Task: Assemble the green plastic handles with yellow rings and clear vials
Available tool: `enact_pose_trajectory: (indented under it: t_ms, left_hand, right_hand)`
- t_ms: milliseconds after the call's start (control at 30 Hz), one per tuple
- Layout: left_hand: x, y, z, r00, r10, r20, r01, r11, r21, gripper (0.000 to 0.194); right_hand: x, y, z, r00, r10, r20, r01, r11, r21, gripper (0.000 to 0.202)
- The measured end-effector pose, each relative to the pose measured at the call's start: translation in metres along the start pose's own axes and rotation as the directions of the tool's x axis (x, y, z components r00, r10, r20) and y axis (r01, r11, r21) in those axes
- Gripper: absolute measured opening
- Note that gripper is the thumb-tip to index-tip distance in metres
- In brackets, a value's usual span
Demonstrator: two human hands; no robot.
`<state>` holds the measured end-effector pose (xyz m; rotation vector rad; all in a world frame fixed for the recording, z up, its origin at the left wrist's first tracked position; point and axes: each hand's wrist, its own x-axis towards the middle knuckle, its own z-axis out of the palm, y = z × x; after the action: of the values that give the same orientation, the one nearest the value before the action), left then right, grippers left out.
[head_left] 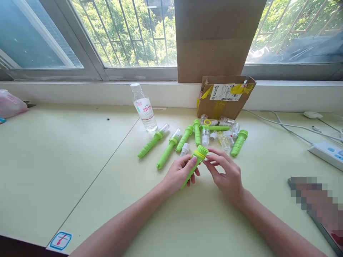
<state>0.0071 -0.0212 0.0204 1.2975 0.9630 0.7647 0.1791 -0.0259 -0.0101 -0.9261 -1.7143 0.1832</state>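
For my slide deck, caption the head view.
Left hand grips a green threaded tube; right hand at its collar.

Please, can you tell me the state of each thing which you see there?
Bottle: capped, upright.
Cardboard box: open at top.
Green tube in left hand: no clear top, yellow ring on.
Two leftmost green tubes: clear tops on, lying down.
Rightmost green tube: no clear top, lying down.

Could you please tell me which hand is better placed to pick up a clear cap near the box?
Probably the right hand: it is closer to those clear caps, and only its fingertips are near the green tube that the left hand grips.
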Motion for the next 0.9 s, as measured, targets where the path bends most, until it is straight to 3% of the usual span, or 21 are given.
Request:
enact_pose_trajectory:
  t_ms: [900]
  left_hand:
    - [-0.0011,0.0002,0.0022,1.0,-0.027,-0.009,0.027,0.999,-0.022,0.044]
  right_hand:
    - [0.0003,-0.0036,0.0021,0.997,0.081,0.005,-0.081,0.996,0.035,0.018]
